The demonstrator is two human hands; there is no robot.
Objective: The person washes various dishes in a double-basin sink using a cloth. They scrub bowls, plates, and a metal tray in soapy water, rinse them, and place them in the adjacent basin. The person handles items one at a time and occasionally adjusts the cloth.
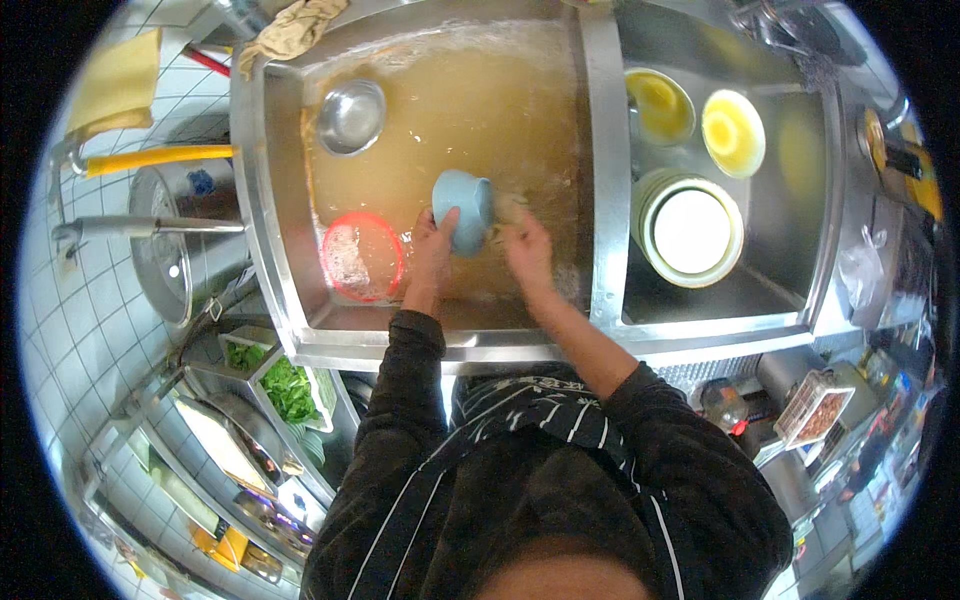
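Observation:
A light blue bowl [463,202] is tilted on its side above the cloudy water of the left sink basin [450,97]. My left hand [433,244] grips its near left side, the thumb pressed on the outer wall. Just right of the bowl's rim is my right hand [527,247], blurred, its fingers curled around a pale thing too blurred to name, perhaps a cloth or a sponge. A round metal bowl [352,118] lies at the basin's far left. Nearer, by the left wall, a red-rimmed round thing [362,256] sits in the water.
The right basin holds a stack of white bowls or plates [691,231] and two dishes with yellow [733,133] in them. A steel divider [609,165] parts the basins. A beige cloth [296,28] hangs over the far left corner. Leafy greens [289,391] fill a container below left.

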